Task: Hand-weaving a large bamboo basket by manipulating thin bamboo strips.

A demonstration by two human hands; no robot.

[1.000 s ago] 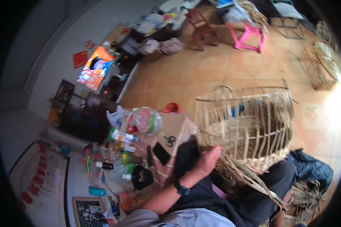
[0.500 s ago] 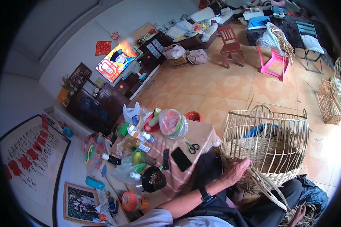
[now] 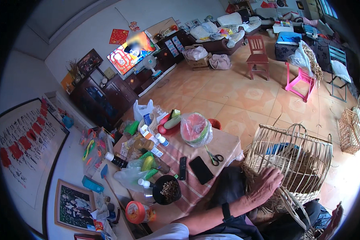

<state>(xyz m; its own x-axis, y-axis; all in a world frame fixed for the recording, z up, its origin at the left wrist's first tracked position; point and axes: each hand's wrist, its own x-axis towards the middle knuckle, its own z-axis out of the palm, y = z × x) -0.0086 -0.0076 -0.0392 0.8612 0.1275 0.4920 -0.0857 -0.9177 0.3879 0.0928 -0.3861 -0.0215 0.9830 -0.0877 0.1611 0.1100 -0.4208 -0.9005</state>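
A half-woven straw basket (image 3: 304,176) with bare upright stakes and loop handles leans against my legs. My left hand (image 3: 267,185), with a dark band on its wrist, lies against the near side of the basket. Its fingers are bent and closed by the stakes; what they grip, if anything, is hidden. Long loose straw strips (image 3: 294,208) hang from the weave just below that hand. Down at the lower right edge, my right hand (image 3: 334,222) is raised beside the strips, apart from the basket. It is blurred, and its fingers cannot be made out.
On the table (image 3: 224,140) to my left lie scissors (image 3: 216,159), a phone (image 3: 201,170), a remote (image 3: 183,168), wrapped watermelon (image 3: 196,128) and a black bowl (image 3: 167,190). A red chair (image 3: 257,56) and pink stool (image 3: 301,82) stand farther off. Another basket (image 3: 351,130) stands at right.
My left hand has moved up and right along the basket, its fingers now more bent. My right hand has risen to the right from below. The whole view has shifted slightly.
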